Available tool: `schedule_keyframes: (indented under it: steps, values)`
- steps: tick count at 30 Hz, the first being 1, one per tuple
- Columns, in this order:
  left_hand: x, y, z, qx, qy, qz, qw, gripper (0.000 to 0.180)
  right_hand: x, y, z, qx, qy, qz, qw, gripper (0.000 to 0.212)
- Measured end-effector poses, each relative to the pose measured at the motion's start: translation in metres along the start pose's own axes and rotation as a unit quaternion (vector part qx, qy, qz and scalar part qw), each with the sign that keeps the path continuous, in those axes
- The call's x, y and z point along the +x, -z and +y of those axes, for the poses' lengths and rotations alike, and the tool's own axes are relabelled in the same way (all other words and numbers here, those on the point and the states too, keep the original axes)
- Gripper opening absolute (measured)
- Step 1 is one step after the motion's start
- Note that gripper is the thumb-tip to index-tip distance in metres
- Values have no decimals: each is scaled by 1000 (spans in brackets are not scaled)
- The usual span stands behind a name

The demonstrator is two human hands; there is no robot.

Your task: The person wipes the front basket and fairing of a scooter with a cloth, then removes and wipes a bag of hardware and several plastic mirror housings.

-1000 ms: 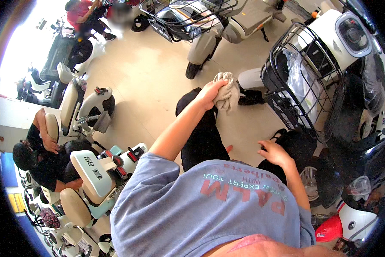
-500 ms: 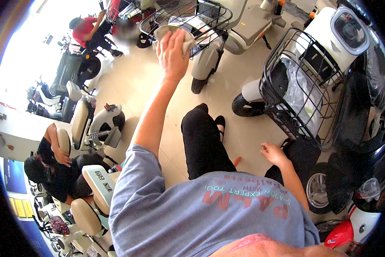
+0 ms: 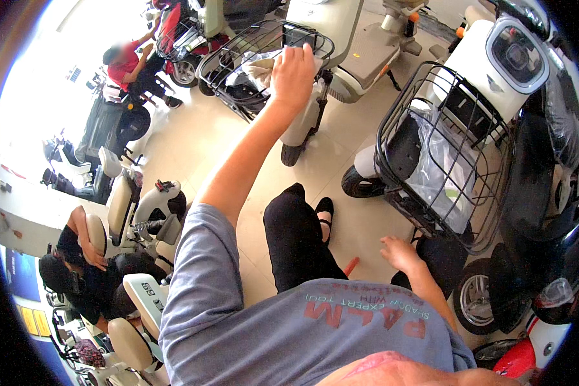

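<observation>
My left hand (image 3: pixel 294 76) is stretched forward over the black wire basket (image 3: pixel 212 72) of a cream scooter, its fingers curled closed. A beige cloth (image 3: pixel 261 69) bunches out from the left side of those fingers, above the basket. Part of the cloth is hidden behind the hand. Low at my right side hangs my right hand (image 3: pixel 402 253), with loosely bent fingers slightly apart and nothing in them. Closest to it is a second black wire basket (image 3: pixel 382 138), holding clear plastic wrap (image 3: pixel 434 161), on a white scooter (image 3: pixel 482 58).
At the left a person in black (image 3: pixel 77 270) bends beside cream scooter seats (image 3: pixel 130 342). Farther back, a person in red (image 3: pixel 119 71) crouches by a red scooter (image 3: pixel 167 35). Dark scooters crowd the right side. Beige tiled floor (image 3: pixel 257 177) lies between the vehicles.
My left hand has shifted right and slightly down relative to the front basket, with the cloth now trailing at its left. The view has tilted a little. My right hand stays low.
</observation>
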State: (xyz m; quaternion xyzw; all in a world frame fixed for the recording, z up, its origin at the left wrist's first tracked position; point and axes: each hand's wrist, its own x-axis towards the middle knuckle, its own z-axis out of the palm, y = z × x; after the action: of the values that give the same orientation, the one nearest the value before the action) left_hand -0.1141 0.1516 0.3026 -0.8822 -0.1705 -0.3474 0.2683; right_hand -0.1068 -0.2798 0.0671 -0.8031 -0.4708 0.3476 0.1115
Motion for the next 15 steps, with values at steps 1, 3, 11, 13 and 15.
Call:
schedule_keyframes:
  steps: [1, 3, 11, 13, 15]
  values:
    - [16, 2, 5, -30, 22, 16, 999, 39, 2, -1, 1, -4, -2, 1, 1000, 41]
    - [46, -2, 16, -76, 10, 48, 996, 39, 6, -4, 2, -3, 2, 7, 1000, 41]
    - [48, -85, 19, 30, -116, -42, 992, 41, 8, 6, -16, -20, -15, -62, 998, 43]
    - [40, -75, 19, 19, -132, -63, 989, 42, 7, 13, -21, -18, -37, -78, 996, 44]
    - [32, -60, 11, -17, -151, -115, 982, 47, 5, 9, -18, -19, -33, -80, 996, 44]
